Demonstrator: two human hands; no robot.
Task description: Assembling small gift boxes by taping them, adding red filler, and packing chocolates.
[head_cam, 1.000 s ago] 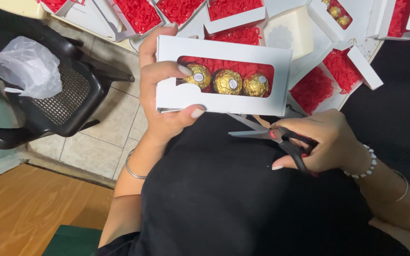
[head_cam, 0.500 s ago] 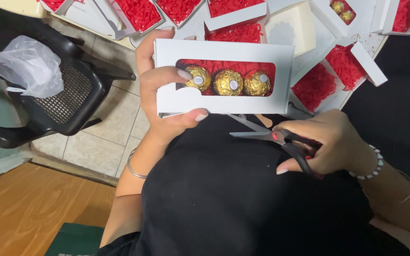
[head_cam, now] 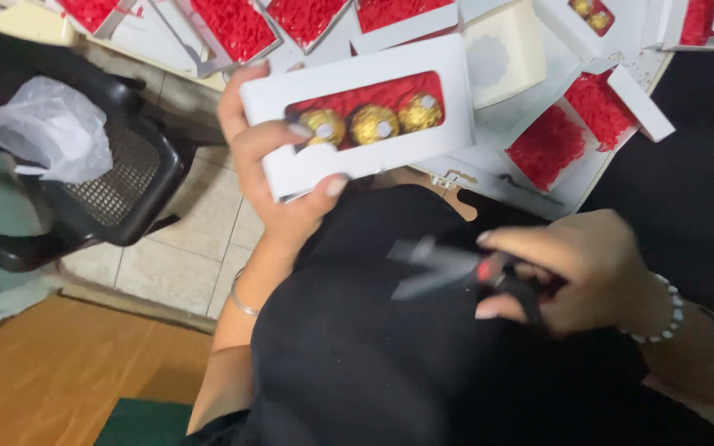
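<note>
White window box (head_cam: 357, 116) with three gold-foil chocolates (head_cam: 372, 124), gripped by left hand (head_cam: 278, 177) at 12 o'clock. Scissors (head_cam: 456, 268) clasped in right hand (head_cam: 576, 268) at 3 o'clock, blurred. Apparent step: box inspection. Next move: steady grip, blades well apart from box.

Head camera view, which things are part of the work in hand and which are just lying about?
In hand: left hand holding the white window box of three gold-wrapped chocolates; right hand holding scissors.

Lying about: open boxes of red shred, black chair, plastic bag.
</note>
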